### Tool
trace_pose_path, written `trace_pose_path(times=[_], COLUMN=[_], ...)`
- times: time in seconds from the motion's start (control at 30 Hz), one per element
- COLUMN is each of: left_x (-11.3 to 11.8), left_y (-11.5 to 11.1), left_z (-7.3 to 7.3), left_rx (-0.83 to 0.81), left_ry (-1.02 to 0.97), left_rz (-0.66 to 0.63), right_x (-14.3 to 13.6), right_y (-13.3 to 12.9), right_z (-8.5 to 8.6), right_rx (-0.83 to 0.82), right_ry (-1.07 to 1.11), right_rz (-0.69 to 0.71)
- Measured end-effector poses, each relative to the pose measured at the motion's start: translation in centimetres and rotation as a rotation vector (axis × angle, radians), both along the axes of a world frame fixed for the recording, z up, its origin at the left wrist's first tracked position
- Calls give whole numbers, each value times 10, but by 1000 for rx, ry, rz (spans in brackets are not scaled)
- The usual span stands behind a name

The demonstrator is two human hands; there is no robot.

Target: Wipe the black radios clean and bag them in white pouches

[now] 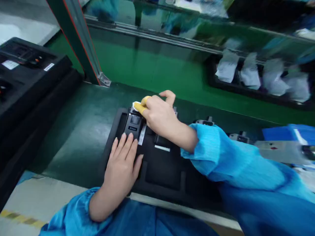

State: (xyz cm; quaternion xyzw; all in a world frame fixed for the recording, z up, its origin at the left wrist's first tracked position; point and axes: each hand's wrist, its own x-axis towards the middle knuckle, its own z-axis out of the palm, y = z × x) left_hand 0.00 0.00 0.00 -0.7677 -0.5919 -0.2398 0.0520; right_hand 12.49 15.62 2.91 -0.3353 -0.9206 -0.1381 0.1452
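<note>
A black handheld device point(133, 124) with a small label on its face lies in a black foam tray point(162, 177). My left hand point(121, 165) rests on the lower part of this device, its fingers stretched out flat. At the device's top end, my right hand point(159, 114) presses a small white cloth point(134, 105) with fingers in yellow finger cots point(141, 106). The cloth is mostly covered by those fingers. Beside the device is a white label strip point(142, 134). A second black device point(162, 141) lies to the right, partly hidden under my right wrist.
Stacked black foam trays point(31, 75) with devices stand at the left. A metal post point(86, 42) rises behind the green bench point(71, 131). Bagged parts point(227, 67) sit in a black tray at the back right. Blue items point(283, 132) and more device tops point(206, 122) lie rightward.
</note>
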Motion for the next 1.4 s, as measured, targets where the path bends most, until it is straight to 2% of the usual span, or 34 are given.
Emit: trace_pose_path(times=[0.13,0.3,0.43,0.6,0.73,0.83,1.03,1.17,1.3,1.4], left_x=[1,1,1,0,0,0,0,0,-1,-1], left_y=[1,0,0,0,0,0,1,1,1,1], left_z=[0,-1,-2,-2,-1,0,0,0,1,1], left_rx=[-10,-14,-15,-17,-40,-48,-38,-33,-42,-44], left_ry=[0,-22,-43,-49,-37,-38,-44,-34,-19,-22], left_rz=[7,11,9,1,-6,-1,-2,-5,0,-2], right_x=[-6,20,28,5,-4,3,20,7,-7,1], right_y=[0,0,-1,0,-1,-3,-1,0,-2,-6], right_z=[-2,0,0,-2,-2,-3,2,3,-1,-2], right_rx=[-26,85,136,265,314,310,169,215,93,54], right_ry=[-27,-22,-50,-56,-18,-4,-41,7,3,-24], right_rz=[88,217,184,210,137,119,10,83,124,94])
